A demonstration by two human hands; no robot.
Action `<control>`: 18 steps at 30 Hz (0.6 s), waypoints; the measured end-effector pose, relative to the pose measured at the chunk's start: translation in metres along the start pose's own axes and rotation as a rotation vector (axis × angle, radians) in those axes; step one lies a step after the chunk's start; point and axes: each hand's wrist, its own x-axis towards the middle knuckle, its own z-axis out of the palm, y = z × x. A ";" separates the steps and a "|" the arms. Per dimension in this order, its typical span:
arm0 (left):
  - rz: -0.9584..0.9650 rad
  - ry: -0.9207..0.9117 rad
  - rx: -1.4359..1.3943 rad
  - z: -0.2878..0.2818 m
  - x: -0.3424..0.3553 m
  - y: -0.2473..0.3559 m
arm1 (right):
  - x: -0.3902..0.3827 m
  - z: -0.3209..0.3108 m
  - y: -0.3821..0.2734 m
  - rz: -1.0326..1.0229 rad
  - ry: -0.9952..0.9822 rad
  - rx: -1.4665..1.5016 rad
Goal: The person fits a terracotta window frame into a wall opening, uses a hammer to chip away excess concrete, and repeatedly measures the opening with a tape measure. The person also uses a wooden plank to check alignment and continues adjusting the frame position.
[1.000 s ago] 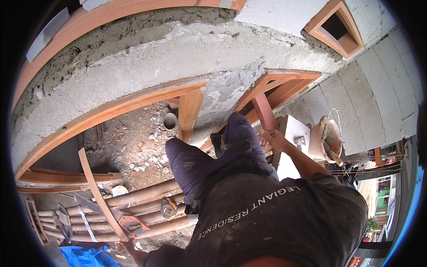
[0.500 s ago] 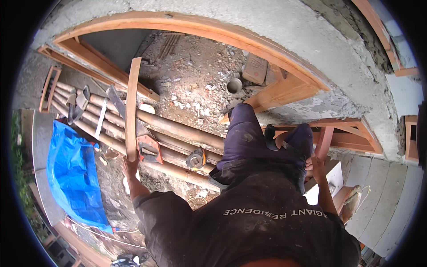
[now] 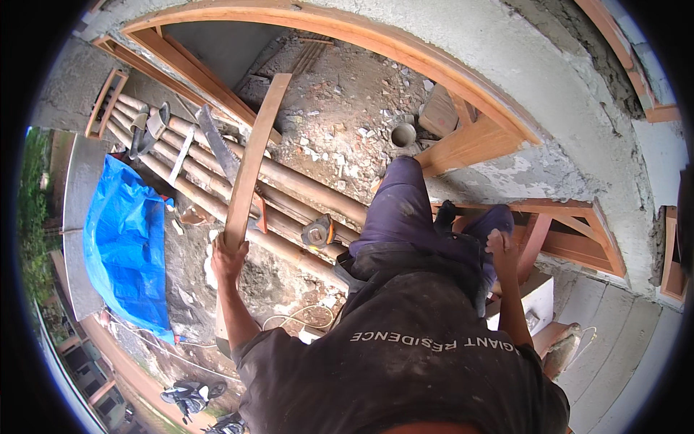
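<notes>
At near centre, a dusty dark shirt (image 3: 434,380) and purple trousers (image 3: 399,210) are seen on the wearer, legs bent. Near right, a mortar-stained bucket (image 3: 559,347) is placed just beside a white block (image 3: 541,293).

Near left, a long flat wooden board (image 3: 259,155) is gripped at its near end by the left hand (image 3: 230,259); fingers are closed around it, partly hidden. Board is slanted, far end toward the right, above the poles.

On the right, the right hand (image 3: 503,249) is held up by the right knee; fingers are curled inward. Whether anything is pinched there cannot be told. Just to its right, a reddish plank (image 3: 533,242) is set aslant at a low wooden frame (image 3: 611,242); hand contact cannot be confirmed.

Slightly farther, left of the trousers, long round poles (image 3: 311,188) are laid side by side. Near their right ends, a black-and-orange tape measure (image 3: 318,233) is rested on them. Handsaw (image 3: 219,145) is partly covered by the board: blade seen to its left, orange handle to its right. Farther left, a pale strip (image 3: 181,155) is laid across the poles; a blue tarp (image 3: 126,239) is spread well left of the board.

Far centre, rubble ground (image 3: 336,94) is bordered by a large curved wooden frame (image 3: 347,16).
</notes>
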 end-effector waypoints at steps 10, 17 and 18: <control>0.691 -0.041 0.331 -0.183 -0.048 0.145 | 0.088 0.148 -0.161 -1.117 -0.338 -0.496; 0.841 0.179 0.483 -0.283 -0.086 0.203 | 0.085 0.144 -0.204 -1.285 -0.255 -0.176; 0.901 0.300 0.580 -0.297 -0.089 0.213 | 0.081 0.133 -0.208 -1.247 -0.198 -0.149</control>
